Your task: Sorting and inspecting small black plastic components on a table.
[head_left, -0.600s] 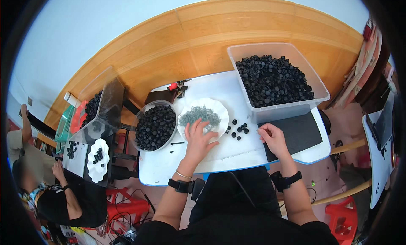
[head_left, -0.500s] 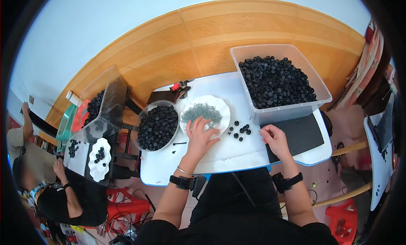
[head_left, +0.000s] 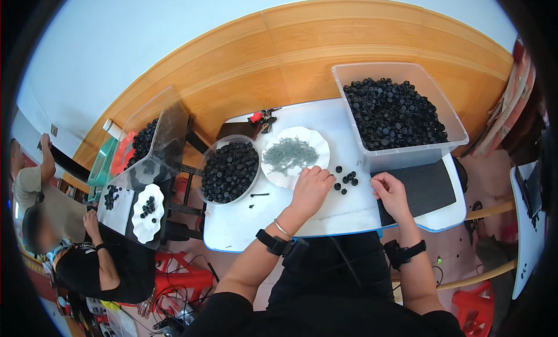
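My left hand (head_left: 312, 190), fingers curled together, is at the near right edge of the white scalloped plate (head_left: 311, 137), beside several small black caps (head_left: 350, 177) lying loose on the table. Whatever its fingertips hold is hidden. A heap of thin grey-green pins or springs (head_left: 290, 154), too fine to tell which, lies on the plate. To the right of the loose caps, over the left part of a black mat (head_left: 427, 191), my right hand (head_left: 392, 196) is closed in a pinch. I cannot make out anything between its fingertips.
Left of the plate stands a round clear tub of black caps (head_left: 229, 173). A large translucent bin (head_left: 407, 154) of black parts stands at the back right. Keys (head_left: 267, 119) lie at the back. Two people are at the left, near another table with a scalloped plate (head_left: 142, 226).
My left hand has moved from over the pins to the plate's near right edge, its spread fingers now curled together. My right hand stays pinched near the mat. The whole view has shifted slightly.
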{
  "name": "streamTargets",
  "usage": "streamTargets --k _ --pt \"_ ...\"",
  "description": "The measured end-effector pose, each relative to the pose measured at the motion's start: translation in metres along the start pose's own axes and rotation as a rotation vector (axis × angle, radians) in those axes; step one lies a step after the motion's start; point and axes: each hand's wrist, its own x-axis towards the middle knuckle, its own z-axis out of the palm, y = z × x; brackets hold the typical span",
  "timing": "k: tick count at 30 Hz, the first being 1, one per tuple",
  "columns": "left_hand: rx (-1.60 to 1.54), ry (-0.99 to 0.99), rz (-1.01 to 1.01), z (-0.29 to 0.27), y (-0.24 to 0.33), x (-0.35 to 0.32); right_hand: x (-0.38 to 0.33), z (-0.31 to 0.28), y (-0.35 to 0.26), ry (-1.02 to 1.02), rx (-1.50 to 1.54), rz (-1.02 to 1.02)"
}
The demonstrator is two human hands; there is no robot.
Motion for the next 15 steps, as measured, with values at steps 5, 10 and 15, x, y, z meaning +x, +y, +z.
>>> streamTargets --k 5,10,15 --pt "0.104 -0.061 0.004 0.003 0.008 0.001 -0.001 0.0 -0.004 0.005 -0.033 0.016" --pt "0.108 -0.039 -0.023 0.007 0.012 0.0 -0.002 -0.001 -0.003 0.008 -0.063 0.011" --pt "-0.25 -0.007 -0.178 -0.003 0.014 -0.01 -0.003 -0.001 0.001 0.013 -0.065 -0.008"
